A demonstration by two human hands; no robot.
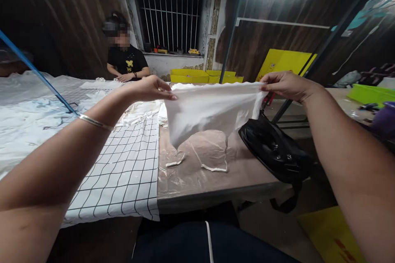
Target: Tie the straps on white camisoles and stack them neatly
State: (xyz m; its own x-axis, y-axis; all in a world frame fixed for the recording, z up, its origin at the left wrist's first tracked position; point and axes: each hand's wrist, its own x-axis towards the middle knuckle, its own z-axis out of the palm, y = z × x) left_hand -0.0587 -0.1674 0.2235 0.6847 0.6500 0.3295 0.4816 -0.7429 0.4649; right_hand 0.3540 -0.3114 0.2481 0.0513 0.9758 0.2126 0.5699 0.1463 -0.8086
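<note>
Both the left hand [151,88] and right hand [285,85] pinch the white cloth [210,109] stretched flat above the table [216,172], not yet folded, its strings dangling.

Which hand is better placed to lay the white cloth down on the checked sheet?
Left, probably. The left hand pinches the white cloth at the corner next to the checked sheet; the right hand holds the far corner above the black bag.
</note>
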